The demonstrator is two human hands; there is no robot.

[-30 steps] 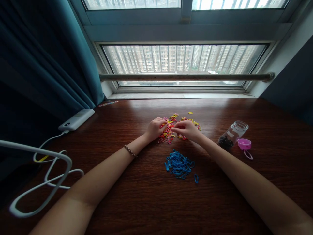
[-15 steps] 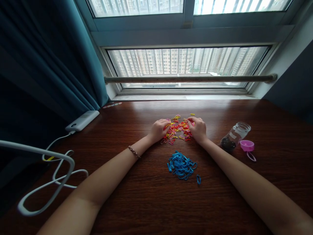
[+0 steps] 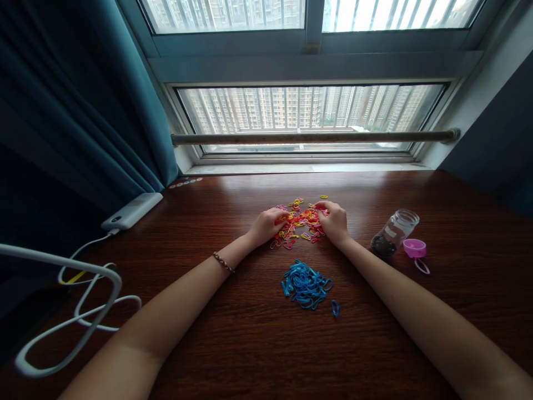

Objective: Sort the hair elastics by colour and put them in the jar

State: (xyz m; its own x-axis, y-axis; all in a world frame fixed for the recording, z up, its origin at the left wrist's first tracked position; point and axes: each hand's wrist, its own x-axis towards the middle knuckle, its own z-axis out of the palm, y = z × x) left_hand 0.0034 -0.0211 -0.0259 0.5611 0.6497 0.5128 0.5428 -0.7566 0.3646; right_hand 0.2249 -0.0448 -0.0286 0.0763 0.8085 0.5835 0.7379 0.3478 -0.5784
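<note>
Red, pink and yellow bands (image 3: pixel 297 225) lie in a loose pile on the brown table (image 3: pixel 233 344). At the pile's left edge is my left hand (image 3: pixel 267 226), its fingers curled over some bands. My right hand (image 3: pixel 334 221) touches the right edge, thumb and fingers bent close together around something too small to make out. Nearer to me, between my forearms, sits a heap of blue bands (image 3: pixel 306 284), with one blue band (image 3: pixel 335 308) apart at its lower right.
A tilted glass jar (image 3: pixel 395 232) with dark contents and a pink lid (image 3: pixel 415 248) are beyond my right forearm. At the left are a white power bank (image 3: pixel 133 212), a white cable (image 3: pixel 112 289) and a blue curtain (image 3: pixel 125 111). A window bar (image 3: pixel 312 138) spans the back.
The whole view has shifted slightly, so things appear a little further left. Both hands stay at the pile's edges, with only small finger movement.
</note>
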